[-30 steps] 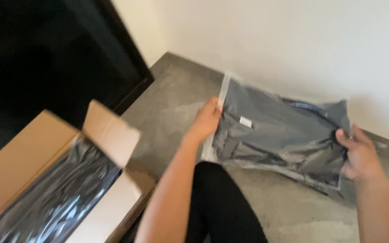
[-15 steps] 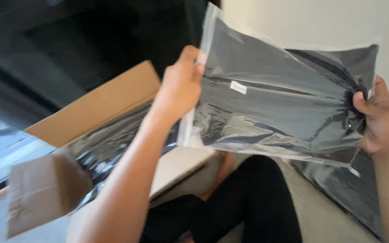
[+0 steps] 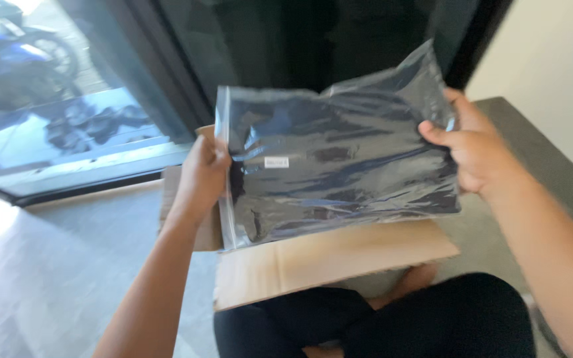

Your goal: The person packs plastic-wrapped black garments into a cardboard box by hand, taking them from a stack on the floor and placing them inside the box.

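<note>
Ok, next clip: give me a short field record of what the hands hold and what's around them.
left hand: grips the left edge of the plastic bag
right hand: grips the bag's right edge
bag: clear, dark folded cloth inside, small white label, held up flat
below bag: open cardboard box, flap toward the person
background: glass door, grey floor

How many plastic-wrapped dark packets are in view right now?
1: the clear-bagged dark packet is held by the left hand and right hand over the open cardboard box. It covers the box, so more may be hidden.
</note>
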